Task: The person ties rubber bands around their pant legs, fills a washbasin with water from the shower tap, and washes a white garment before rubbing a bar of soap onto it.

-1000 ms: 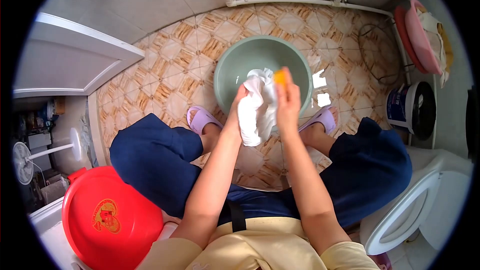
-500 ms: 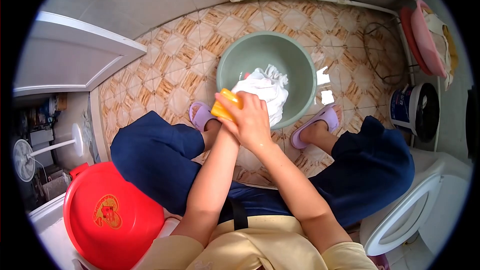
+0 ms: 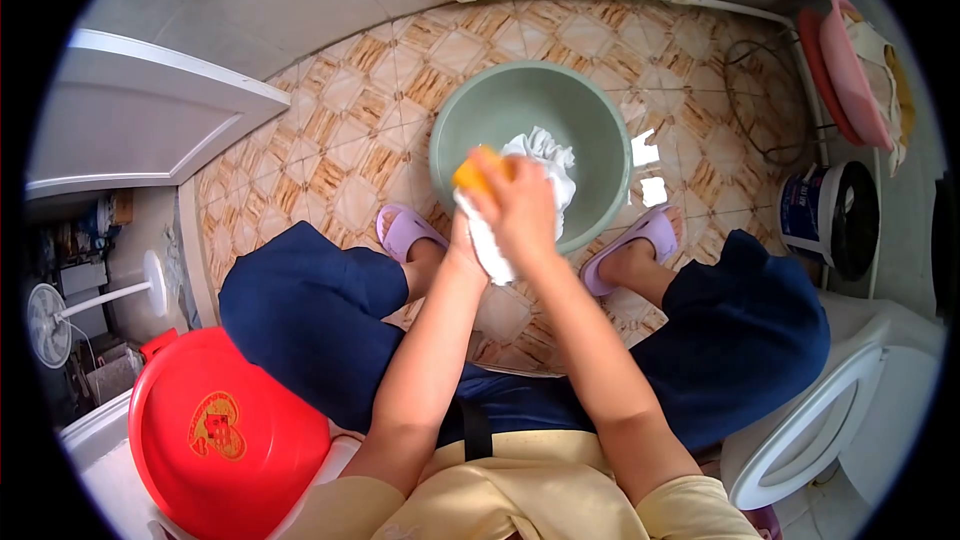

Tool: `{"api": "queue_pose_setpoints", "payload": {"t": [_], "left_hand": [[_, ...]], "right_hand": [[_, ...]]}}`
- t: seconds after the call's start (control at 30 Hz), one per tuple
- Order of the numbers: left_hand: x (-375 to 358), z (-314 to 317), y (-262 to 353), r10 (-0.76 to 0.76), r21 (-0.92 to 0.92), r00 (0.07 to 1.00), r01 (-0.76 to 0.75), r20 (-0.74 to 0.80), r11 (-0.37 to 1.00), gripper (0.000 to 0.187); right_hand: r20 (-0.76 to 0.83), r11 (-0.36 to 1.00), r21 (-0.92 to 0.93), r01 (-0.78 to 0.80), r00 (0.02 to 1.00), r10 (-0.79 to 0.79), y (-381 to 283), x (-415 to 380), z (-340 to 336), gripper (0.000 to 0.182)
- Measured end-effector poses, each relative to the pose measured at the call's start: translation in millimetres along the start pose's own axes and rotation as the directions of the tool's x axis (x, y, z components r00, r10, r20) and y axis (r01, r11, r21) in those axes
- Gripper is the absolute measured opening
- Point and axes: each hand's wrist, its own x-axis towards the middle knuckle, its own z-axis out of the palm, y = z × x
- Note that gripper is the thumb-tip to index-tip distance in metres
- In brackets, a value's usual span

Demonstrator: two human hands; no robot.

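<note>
A white cloth (image 3: 543,147) lies bunched in a grey-green basin (image 3: 480,90) on the floor, and part of it comes up over the near rim. My left hand (image 3: 462,242) is under that near part, closed on the cloth, its fingers mostly hidden. Blurred by motion, my right hand (image 3: 526,208) grips a yellow bar of soap (image 3: 478,170) above the cloth and my left hand. A loose end of the cloth hangs down between my wrists.
Lilac slippers (image 3: 404,230) flank the basin. A red plastic tub (image 3: 270,440) stands at lower left and a toilet (image 3: 800,440) at lower right. A bucket (image 3: 808,215) and pink basin (image 3: 850,80) sit along the right wall. A door (image 3: 150,110) is at left.
My right hand and the soap have moved right and up a little. The cloth now shows between my hands and hangs over the basin's near rim.
</note>
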Motion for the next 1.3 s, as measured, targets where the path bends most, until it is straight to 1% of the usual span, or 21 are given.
{"api": "queue_pose_setpoints", "payload": {"t": [0.03, 0.1, 0.13, 0.17, 0.2, 0.27, 0.3, 0.37, 0.43, 0.6, 0.77, 0.8, 0.9, 0.97, 1.03, 1.1, 1.13, 1.17, 1.2, 1.23, 1.3], "left_hand": [[1.3, 3.0, -5.3, -0.063, -0.412, 0.995, 0.025, -0.080, 0.911, 0.039], [10.2, 12.0, -27.5, -0.016, -0.488, 0.995, -0.037, -0.103, 0.872, 0.036], [10.9, 13.2, -31.4, 0.205, 0.314, 0.974, -0.166, -0.093, 0.935, 0.035], [11.9, 13.4, -33.1, 0.343, 0.902, 0.936, -0.214, 0.079, 0.376, 0.035], [14.3, 11.0, -26.5, 0.341, 0.900, 0.936, -0.219, 0.085, 0.378, 0.035], [18.1, 5.8, -7.1, 0.474, 0.929, 0.867, -0.291, 0.155, 0.230, 0.035], [16.7, 9.6, -13.0, 0.610, 0.952, 0.787, -0.248, 0.091, 0.177, 0.035], [17.7, 9.2, -6.1, 0.599, 0.950, 0.793, -0.262, 0.113, 0.168, 0.034], [21.7, 7.5, -11.7, 0.700, 0.951, 0.663, -0.299, 0.264, -0.076, 0.035], [13.4, 11.1, 3.0, 0.796, 0.947, 0.564, -0.321, 0.220, -0.034, 0.039], [-2.2, 17.6, 9.2, 0.457, 0.923, 0.889, -0.204, 0.036, 0.325, 0.053], [-4.9, 11.7, 29.6, 0.095, 0.763, 0.990, -0.143, 0.106, 0.631, 0.058], [-8.4, -1.2, 29.7, 0.302, 0.859, 0.950, -0.216, 0.076, 0.464, 0.061], [-8.0, -6.1, 48.4, 0.378, 0.922, 0.918, -0.242, 0.117, 0.302, 0.063], [-10.9, 1.2, 39.3, 0.204, 0.775, 0.975, -0.193, 0.084, 0.601, 0.061], [-5.4, 9.4, 7.8, 0.323, 0.849, 0.943, -0.231, 0.076, 0.474, 0.059], [-7.0, 10.1, 6.6, 0.256, 0.826, 0.963, -0.211, 0.084, 0.523, 0.059], [-6.6, 9.8, 5.9, 0.188, 0.800, 0.978, -0.184, 0.091, 0.570, 0.059], [1.0, 0.8, 13.2, 0.303, 0.865, 0.948, -0.228, 0.094, 0.446, 0.059], [2.1, -14.8, 43.0, -0.176, 0.810, 0.938, -0.152, 0.299, 0.567, 0.059], [4.6, -9.8, 31.3, 0.004, 0.835, 0.972, -0.205, 0.236, 0.510, 0.059]], "right_hand": [[-0.023, 0.998, -0.037, -0.059, 0.998, 0.058, 15.8, 5.4, -1.0, 0.042], [-0.065, 0.969, -0.055, -0.242, 0.969, 0.238, 45.9, 5.4, -2.8, 0.041], [-0.032, 0.931, 0.155, -0.329, 0.941, 0.338, 59.3, 0.5, -3.4, 0.041], [0.024, 0.844, 0.352, -0.404, 0.905, 0.424, 60.1, -0.8, -8.8, 0.042], [0.025, 0.848, 0.348, -0.400, 0.908, 0.418, 55.9, -3.7, -9.7, 0.042], [0.439, 0.232, 0.771, -0.593, 0.760, 0.479, 34.1, -9.0, -11.9, 0.043], [0.511, 0.133, 0.789, -0.600, 0.761, 0.399, 18.4, -9.3, -17.5, 0.049], [0.312, 0.357, 0.818, -0.451, 0.870, 0.383, 11.9, -16.8, -5.3, 0.052], [0.358, 0.273, 0.835, -0.478, 0.848, 0.390, 24.5, -24.8, 3.3, 0.055], [0.445, 0.209, 0.828, -0.520, 0.837, 0.319, 13.8, -17.7, -20.6, 0.059], [0.474, 0.446, 0.799, -0.403, 0.879, -0.055, -11.1, -14.0, -31.3, 0.051], [0.548, 0.545, 0.731, -0.411, 0.829, -0.110, -14.9, -15.4, -28.5, 0.049], [0.601, 0.684, 0.631, -0.365, 0.788, -0.134, -15.5, -14.7, -22.7, 0.044], [0.595, 0.364, 0.695, -0.620, 0.780, 0.193, -1.0, -10.3, -20.9, 0.043], [0.608, -0.080, 0.774, -0.628, 0.701, 0.373, 18.7, 4.4, -35.7, 0.044], [0.452, -0.047, 0.867, -0.495, 0.746, 0.489, 32.6, 0.3, -22.0, 0.044], [0.156, 0.528, 0.742, -0.412, 0.873, 0.461, 33.7, -5.8, -9.8, 0.044], [-0.074, 0.916, 0.335, -0.222, 0.963, 0.260, 29.3, -11.3, -1.7, 0.046], [-0.033, 0.987, 0.155, -0.050, 0.998, 0.056, 11.8, -21.8, 3.0, 0.046], [0.047, 0.990, -0.017, 0.143, 0.989, -0.142, -2.9, -29.7, 7.1, 0.048], [0.042, 0.993, -0.072, 0.097, 0.995, -0.094, -4.3, -26.2, 14.2, 0.046]]}}
